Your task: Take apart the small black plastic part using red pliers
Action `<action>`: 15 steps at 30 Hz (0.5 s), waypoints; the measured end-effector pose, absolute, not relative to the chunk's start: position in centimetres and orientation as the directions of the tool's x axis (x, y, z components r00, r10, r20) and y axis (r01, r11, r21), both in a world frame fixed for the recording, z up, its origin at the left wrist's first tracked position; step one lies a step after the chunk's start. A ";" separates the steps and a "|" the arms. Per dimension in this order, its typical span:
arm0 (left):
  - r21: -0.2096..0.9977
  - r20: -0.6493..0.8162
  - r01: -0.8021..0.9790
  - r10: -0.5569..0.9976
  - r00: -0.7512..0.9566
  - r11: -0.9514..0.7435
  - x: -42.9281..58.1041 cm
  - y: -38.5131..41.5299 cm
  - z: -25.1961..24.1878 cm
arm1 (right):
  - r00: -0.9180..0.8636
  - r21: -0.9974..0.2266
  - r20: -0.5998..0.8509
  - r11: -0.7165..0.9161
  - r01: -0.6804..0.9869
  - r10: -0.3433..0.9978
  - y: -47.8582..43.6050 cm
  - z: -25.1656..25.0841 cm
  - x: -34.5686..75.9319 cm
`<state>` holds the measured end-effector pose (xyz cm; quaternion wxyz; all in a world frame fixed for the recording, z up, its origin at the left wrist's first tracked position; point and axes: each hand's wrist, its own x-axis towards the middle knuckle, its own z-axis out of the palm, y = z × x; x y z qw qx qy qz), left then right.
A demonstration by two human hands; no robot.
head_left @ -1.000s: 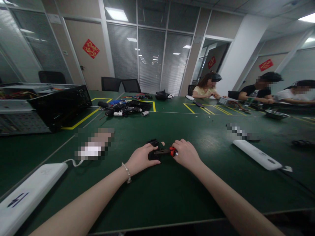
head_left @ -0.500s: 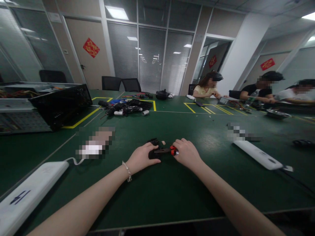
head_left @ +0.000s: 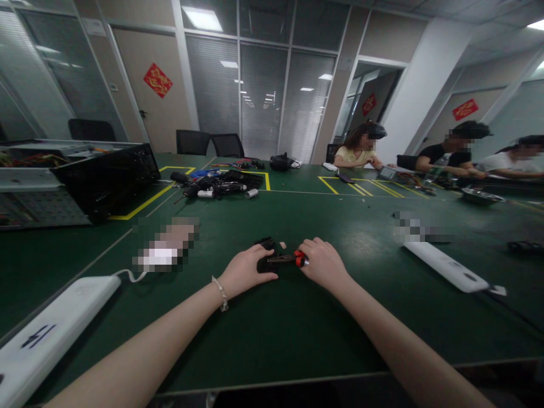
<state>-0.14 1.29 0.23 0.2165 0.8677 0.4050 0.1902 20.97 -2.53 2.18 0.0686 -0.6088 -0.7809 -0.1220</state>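
My left hand [head_left: 246,271] is closed around a small black part [head_left: 264,264] on the green table, its kind unclear. My right hand [head_left: 322,263] grips red-handled pliers [head_left: 301,259], whose dark, narrow jaws [head_left: 280,258] point left and meet the black part. Whether the jaws pinch anything is too small to tell. Just beyond the jaws lies a tiny pale piece [head_left: 283,245]. Another dark piece [head_left: 266,243] shows behind my left fingers, and I cannot tell whether it belongs to the held part.
A white power strip [head_left: 444,263] lies right, another white strip [head_left: 59,334] with a cable at left. An open computer case [head_left: 106,184] stands back left. Black tools and parts [head_left: 223,184] are heaped mid-back. Several people [head_left: 359,150] sit at the far right.
Both hands, the black part and the pliers stay almost exactly where they were. The whole view has shifted very slightly.
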 end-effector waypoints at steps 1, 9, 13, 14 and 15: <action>0.528 0.157 0.620 0.784 0.600 -0.580 -0.1 1.3 0.3 | -0.250 0.109 0.253 0.230 0.967 0.935 -2.6 2.2 20.9; 0.522 0.158 0.621 0.782 0.603 -0.585 -0.2 1.2 0.3 | -0.255 0.129 0.251 0.229 0.965 0.934 -2.5 2.1 20.9; 0.514 0.179 0.613 0.774 0.608 -0.600 -0.2 1.4 0.0 | -0.258 0.133 0.257 0.230 0.964 0.932 -2.5 2.1 21.1; 0.514 0.181 0.611 0.772 0.609 -0.602 -0.2 1.4 0.0 | -0.257 0.132 0.256 0.230 0.964 0.932 -2.5 2.0 21.1; 0.515 0.179 0.611 0.772 0.610 -0.602 -0.2 1.4 0.0 | -0.256 0.129 0.256 0.230 0.965 0.932 -2.4 2.0 21.1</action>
